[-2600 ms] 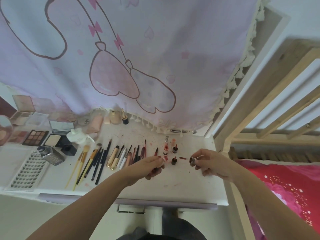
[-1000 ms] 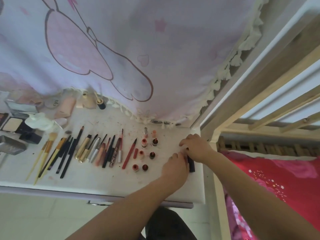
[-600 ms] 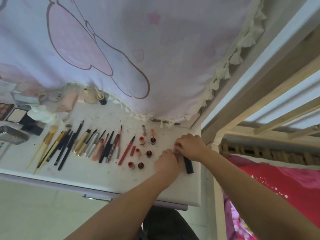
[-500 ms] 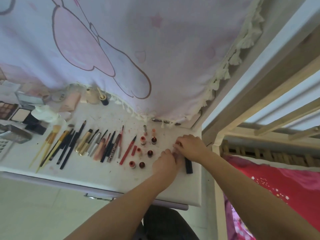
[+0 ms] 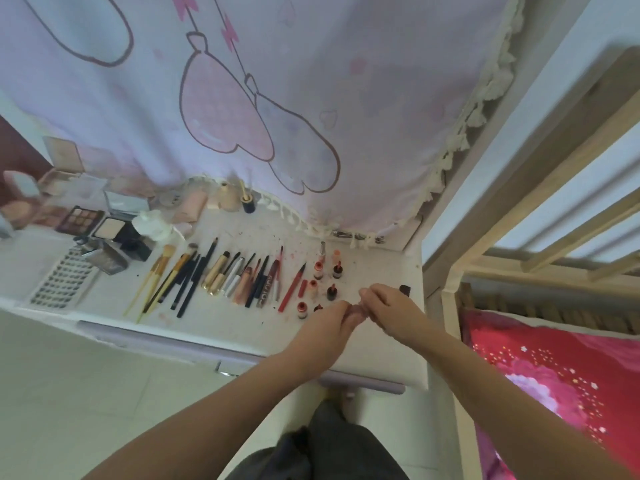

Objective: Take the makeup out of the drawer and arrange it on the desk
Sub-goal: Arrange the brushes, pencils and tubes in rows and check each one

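Note:
On the white desk (image 5: 228, 329) lies a row of brushes, pencils and lip pens (image 5: 221, 275). Right of them stand several small red and orange bottles (image 5: 317, 271). My left hand (image 5: 329, 325) and my right hand (image 5: 389, 310) meet over the desk's right end, just in front of the bottles. Their curled fingertips pinch a small pale pink item (image 5: 358, 309) between them; what it is stays unclear. The end of a black tube (image 5: 404, 289) lies on the desk behind my right hand.
Palettes and compacts (image 5: 104, 226), a lash tray (image 5: 59, 285) and bottles fill the desk's left and back. A pink curtain (image 5: 277, 98) hangs behind. A wooden bed frame (image 5: 450, 306) with a red blanket (image 5: 554, 375) adjoins the desk's right edge.
My hands have lifted away from the black tube and come together nearer the bottles, pinching a small item. The view has swung left, showing more of the desk.

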Motion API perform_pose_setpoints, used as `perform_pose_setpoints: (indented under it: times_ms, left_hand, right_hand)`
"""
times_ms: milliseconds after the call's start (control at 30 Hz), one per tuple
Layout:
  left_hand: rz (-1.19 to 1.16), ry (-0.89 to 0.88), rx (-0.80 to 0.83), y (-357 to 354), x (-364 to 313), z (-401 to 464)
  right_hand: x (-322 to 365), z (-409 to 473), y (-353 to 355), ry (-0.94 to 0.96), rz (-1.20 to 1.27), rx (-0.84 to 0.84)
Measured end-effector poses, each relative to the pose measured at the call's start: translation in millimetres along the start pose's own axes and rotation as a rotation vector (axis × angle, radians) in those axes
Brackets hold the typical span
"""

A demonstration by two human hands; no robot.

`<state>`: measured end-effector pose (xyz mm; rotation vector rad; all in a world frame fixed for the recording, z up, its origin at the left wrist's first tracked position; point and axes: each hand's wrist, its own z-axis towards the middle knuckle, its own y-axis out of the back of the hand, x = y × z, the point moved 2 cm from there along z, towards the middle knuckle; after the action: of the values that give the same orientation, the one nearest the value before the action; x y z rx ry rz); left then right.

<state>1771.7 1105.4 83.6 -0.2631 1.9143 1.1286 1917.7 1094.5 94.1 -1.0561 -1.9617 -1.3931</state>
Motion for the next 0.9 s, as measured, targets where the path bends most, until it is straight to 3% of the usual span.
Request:
perform_pose_setpoints:
  times_ms: [100,267,400,567,733,900]
  left_hand:
    - [-0.140,-0.005,0.035,7,0,-15]
    - [-0.047,-0.097,0.040,17,-1,-34]
    - [0.021,-0.147,0.042,20,-7,-42]
    - [-0.019,-0.138,0.028,30,-6,-44]
    - [0.021,-0.150,0.038,34,-14,-29]
    - [0.008,-0.110,0.062,32,-20,-13]
  right_hand:
    - [9,-18,-6,0.044,0.049,0.019]
    - [21,-39,2,-0.023,0.098,0.197]
    - [24,-44,5,-0.116,0.088,0.193]
    - [29,-46,10,0.022,0.138,0.232]
    - [26,-38,26,-0.087,0.166,0.270]
    - [20,-30,45,-0.016,0.220,0.316]
